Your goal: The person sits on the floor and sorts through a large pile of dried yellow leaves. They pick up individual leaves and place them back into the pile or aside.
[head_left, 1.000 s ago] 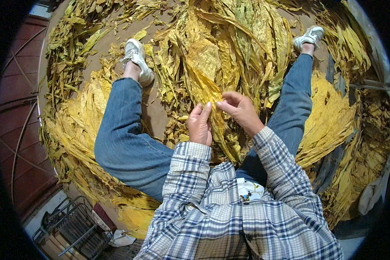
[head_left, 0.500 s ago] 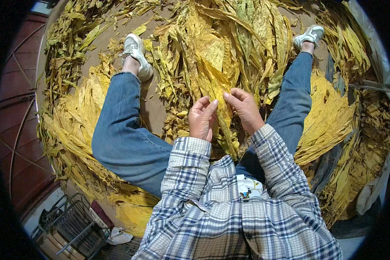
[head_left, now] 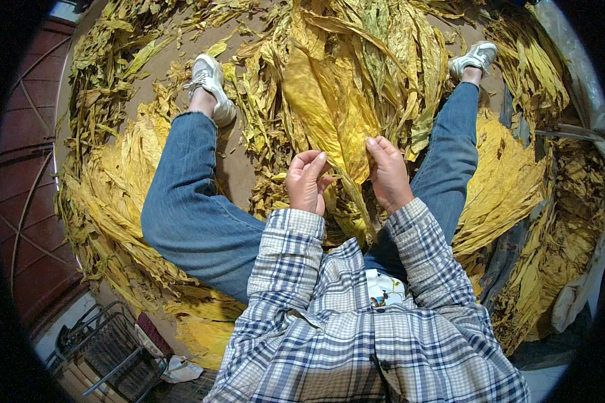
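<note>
A broad yellow dried leaf, like tobacco [head_left: 333,107], is spread between my two hands, with its stalk end pointing back toward my lap. My left hand [head_left: 308,180] pinches the leaf's left edge between thumb and fingers. On the opposite edge, my right hand [head_left: 388,173] pinches it the same way. Beyond the leaf lies a thick heap of yellow and greenish dried leaves [head_left: 410,74], its near part partly covered by the held leaf. Smaller crumpled leaves lie beneath my hands.
Layered piles of yellow leaves lie outside my left leg [head_left: 117,181] and my right leg [head_left: 501,181]. Darker leaves [head_left: 575,195] fill the far right side. A metal-framed chair [head_left: 114,349] stands at the lower left, near a dark red door [head_left: 37,181]. Brown ground sheeting [head_left: 238,168] shows between piles.
My hands have moved apart, and the leaf between them has opened from a narrow folded shape into a wide, flatter one. My right hand has shifted slightly right.
</note>
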`<state>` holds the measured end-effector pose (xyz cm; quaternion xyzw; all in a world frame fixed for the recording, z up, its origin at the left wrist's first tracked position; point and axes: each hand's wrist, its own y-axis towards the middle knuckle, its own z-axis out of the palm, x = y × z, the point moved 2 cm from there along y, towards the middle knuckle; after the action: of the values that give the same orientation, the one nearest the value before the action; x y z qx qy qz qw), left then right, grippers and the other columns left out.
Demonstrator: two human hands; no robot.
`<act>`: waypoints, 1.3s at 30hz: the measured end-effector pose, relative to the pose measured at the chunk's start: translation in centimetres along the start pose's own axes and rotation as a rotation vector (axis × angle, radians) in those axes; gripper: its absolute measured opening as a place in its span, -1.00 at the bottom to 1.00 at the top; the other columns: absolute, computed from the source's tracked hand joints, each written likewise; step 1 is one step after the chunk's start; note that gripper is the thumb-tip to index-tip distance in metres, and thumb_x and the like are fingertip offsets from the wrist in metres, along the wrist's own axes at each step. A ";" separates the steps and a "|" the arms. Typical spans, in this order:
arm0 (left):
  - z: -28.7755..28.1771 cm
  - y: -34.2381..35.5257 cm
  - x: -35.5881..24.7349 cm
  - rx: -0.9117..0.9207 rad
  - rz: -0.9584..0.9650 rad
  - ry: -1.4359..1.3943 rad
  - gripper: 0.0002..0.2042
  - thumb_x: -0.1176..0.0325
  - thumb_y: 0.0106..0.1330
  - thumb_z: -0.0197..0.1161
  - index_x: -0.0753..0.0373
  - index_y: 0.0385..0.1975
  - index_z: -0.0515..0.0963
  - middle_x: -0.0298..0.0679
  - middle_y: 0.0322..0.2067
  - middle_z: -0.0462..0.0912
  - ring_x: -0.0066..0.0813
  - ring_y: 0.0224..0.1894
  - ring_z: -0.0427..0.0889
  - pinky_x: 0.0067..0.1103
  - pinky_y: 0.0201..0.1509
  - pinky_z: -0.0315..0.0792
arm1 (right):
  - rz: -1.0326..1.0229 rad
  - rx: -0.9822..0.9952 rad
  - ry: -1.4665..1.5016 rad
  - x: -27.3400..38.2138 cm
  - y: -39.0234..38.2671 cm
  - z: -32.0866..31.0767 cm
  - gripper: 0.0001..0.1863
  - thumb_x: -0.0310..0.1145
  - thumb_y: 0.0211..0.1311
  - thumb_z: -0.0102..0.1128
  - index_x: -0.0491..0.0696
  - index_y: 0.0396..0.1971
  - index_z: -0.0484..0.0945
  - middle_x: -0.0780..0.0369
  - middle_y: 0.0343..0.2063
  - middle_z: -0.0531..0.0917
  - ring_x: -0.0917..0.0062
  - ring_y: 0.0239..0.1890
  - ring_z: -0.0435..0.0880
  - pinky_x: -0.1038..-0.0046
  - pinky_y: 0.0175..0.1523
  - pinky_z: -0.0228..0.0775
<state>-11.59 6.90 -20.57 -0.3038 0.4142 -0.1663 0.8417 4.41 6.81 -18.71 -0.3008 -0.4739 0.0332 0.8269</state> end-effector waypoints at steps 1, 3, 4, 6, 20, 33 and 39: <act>0.3 -0.1 0.0 -0.007 -0.001 0.008 -0.80 0.40 0.29 0.38 0.22 -0.19 0.50 -0.35 -0.34 0.63 -0.67 -0.38 0.61 -0.75 -0.46 0.55 | 0.014 0.010 -0.010 -0.1 -0.1 0.1 -0.83 -0.31 0.45 0.12 -0.02 -0.38 0.51 0.46 -0.51 0.49 0.83 -0.46 0.38 0.69 -0.35 0.26; 1.9 -0.9 -0.8 -0.022 -0.008 0.024 -0.77 0.38 0.29 0.37 0.21 -0.15 0.49 -0.39 -0.33 0.60 -0.68 -0.40 0.59 -0.73 -0.47 0.52 | 0.081 0.057 -0.091 -0.5 -0.1 -0.4 -0.84 -0.31 0.44 0.15 -0.04 -0.35 0.51 0.45 -0.45 0.50 0.84 -0.42 0.39 0.71 -0.31 0.26; 1.8 -0.8 -0.7 0.023 0.000 0.078 -0.76 0.38 0.29 0.38 0.21 -0.13 0.48 -0.39 -0.33 0.60 -0.69 -0.40 0.58 -0.72 -0.48 0.51 | 0.069 0.069 -0.109 -0.6 -0.2 -0.5 -0.84 -0.31 0.44 0.15 -0.04 -0.36 0.51 0.45 -0.46 0.50 0.84 -0.42 0.39 0.71 -0.32 0.25; 1.1 -0.4 -0.2 0.109 0.019 0.185 -0.73 0.38 0.28 0.38 0.22 -0.11 0.48 -0.40 -0.33 0.58 -0.70 -0.41 0.56 -0.72 -0.49 0.49 | 0.047 0.097 -0.146 -0.1 -1.0 0.5 -0.84 -0.31 0.43 0.16 -0.04 -0.36 0.51 0.46 -0.47 0.50 0.84 -0.43 0.39 0.72 -0.33 0.25; 0.2 -0.2 0.3 0.166 -0.035 0.229 -0.82 0.50 0.26 0.27 0.31 -0.16 0.57 -0.32 -0.36 0.66 -0.75 -0.53 0.48 -0.77 -0.59 0.36 | 0.032 0.070 -0.199 1.3 -1.1 1.9 -0.69 -0.30 0.28 0.35 -0.15 -0.10 0.54 0.29 -0.26 0.67 0.70 -0.29 0.60 0.61 -0.17 0.47; 1.2 -1.3 1.0 0.136 0.007 0.351 -0.85 0.43 0.25 0.37 0.30 -0.22 0.63 -0.35 -0.36 0.67 -0.66 -0.40 0.59 -0.69 -0.45 0.49 | 0.163 0.083 -0.131 1.3 -1.5 1.6 -0.56 -0.42 0.15 0.45 -0.27 -0.04 0.50 0.17 -0.25 0.69 0.56 -0.29 0.68 0.56 -0.20 0.56; 2.9 -2.1 0.9 0.046 0.028 0.336 -0.88 0.44 0.25 0.37 0.31 -0.30 0.60 -0.35 -0.41 0.67 -0.69 -0.48 0.59 -0.74 -0.52 0.45 | 0.098 -0.050 0.032 0.3 -1.3 0.5 -0.73 -0.46 0.20 0.39 -0.22 -0.17 0.54 0.21 -0.34 0.68 0.61 -0.36 0.66 0.56 -0.30 0.52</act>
<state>-8.81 5.96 -18.36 -0.2467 0.5493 -0.2126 0.7695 3.85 6.08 -17.65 -0.3445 -0.4460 0.0572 0.8241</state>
